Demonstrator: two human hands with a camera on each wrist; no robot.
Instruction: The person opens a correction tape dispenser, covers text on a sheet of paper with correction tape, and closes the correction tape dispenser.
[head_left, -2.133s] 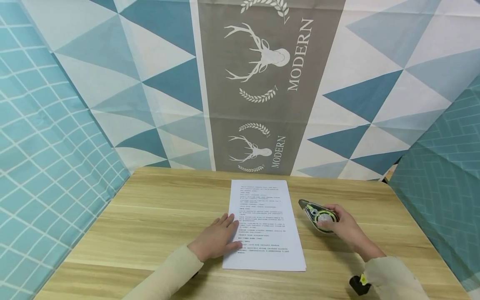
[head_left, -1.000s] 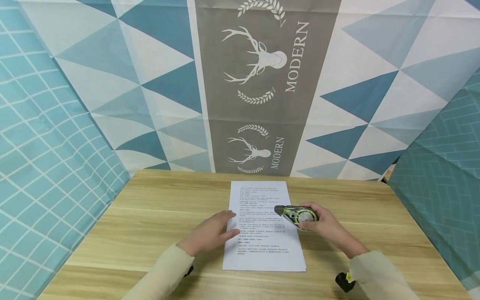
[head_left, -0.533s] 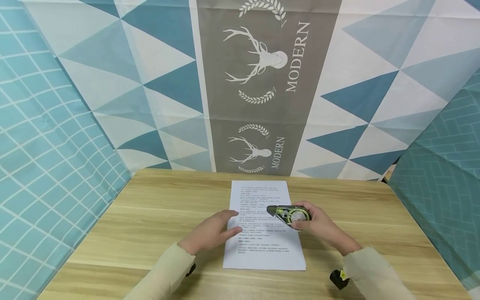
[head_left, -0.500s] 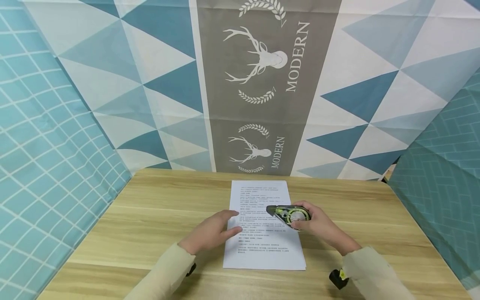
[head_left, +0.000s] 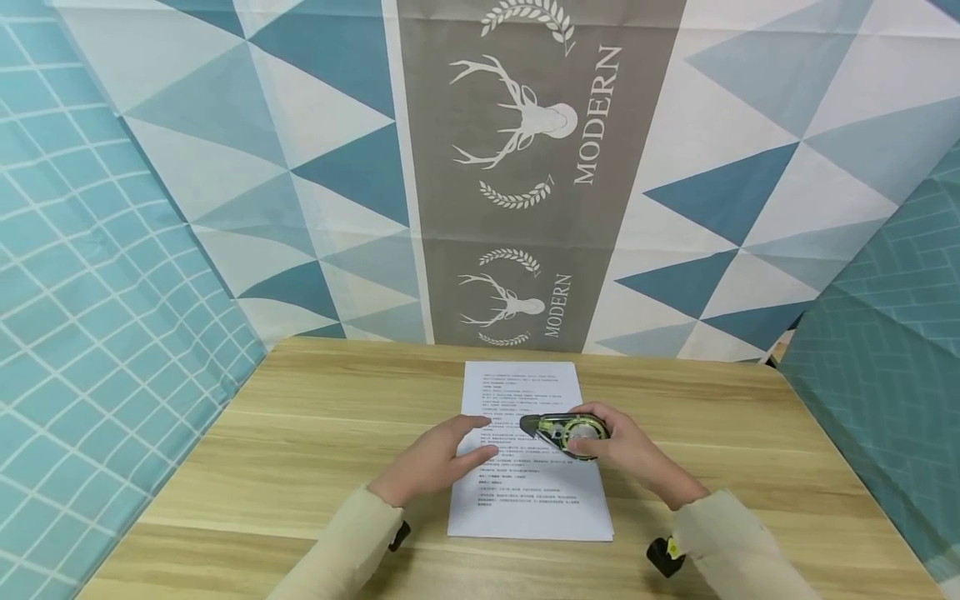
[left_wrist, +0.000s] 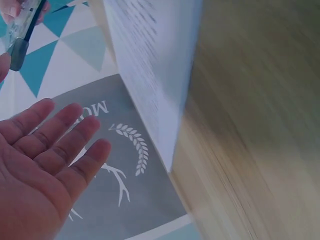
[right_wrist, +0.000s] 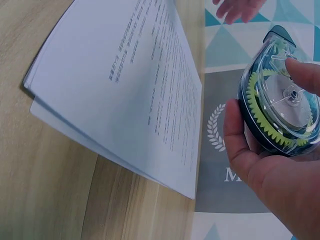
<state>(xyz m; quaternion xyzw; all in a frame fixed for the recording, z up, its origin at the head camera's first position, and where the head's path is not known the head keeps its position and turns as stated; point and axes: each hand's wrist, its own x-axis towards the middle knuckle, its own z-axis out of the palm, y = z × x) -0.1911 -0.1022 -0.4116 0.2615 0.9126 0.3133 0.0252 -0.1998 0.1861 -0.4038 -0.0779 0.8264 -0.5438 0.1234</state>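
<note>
My right hand holds a correction tape dispenser above the right half of a printed stack of paper. In the right wrist view the dispenser shows a clear case with a green gear, gripped between thumb and fingers; its dark capped tip points away from the palm. My left hand hovers over the paper's left edge, its fingers and thumb reaching toward the dispenser's tip without touching it. The left wrist view shows that hand with fingers extended and nothing in it.
The paper lies on a wood-grain table near its middle. A patterned cloth backdrop with deer heads stands at the far edge. Blue tiled cloth borders the left side, and teal cloth the right.
My right hand has carried the correction tape dispenser leftward from beside the paper to above it. My left hand has come off the paper's edge and shifted slightly right toward the dispenser.
</note>
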